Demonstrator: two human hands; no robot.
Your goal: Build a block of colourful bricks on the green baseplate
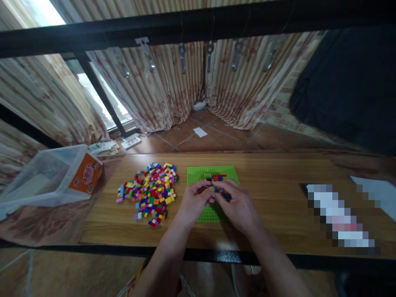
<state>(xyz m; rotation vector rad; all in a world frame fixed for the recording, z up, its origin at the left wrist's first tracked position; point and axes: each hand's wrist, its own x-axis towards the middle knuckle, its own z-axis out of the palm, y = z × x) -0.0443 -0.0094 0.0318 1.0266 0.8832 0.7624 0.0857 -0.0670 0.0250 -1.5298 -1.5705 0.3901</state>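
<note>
My left hand (195, 201) and my right hand (239, 203) meet above a green studded baseplate (201, 170), both with fingers closed in a pinch. Between the fingertips shows a small green toy brick (214, 188), mostly covered by the fingers; whether it is joined to other bricks is hard to make out. Just beyond the fingers, red bricks (220, 175) and blue bricks (218, 179) are on the plate. My hands hide part of what stands there.
Left of the plate spreads a heap of mixed-colour bricks (154, 192) on the wooden table (272, 177). A clear plastic box (58, 165) with an orange label stands at the far left. On the right lies a blurred-out object (340, 216). Curtains (173, 90) hang behind.
</note>
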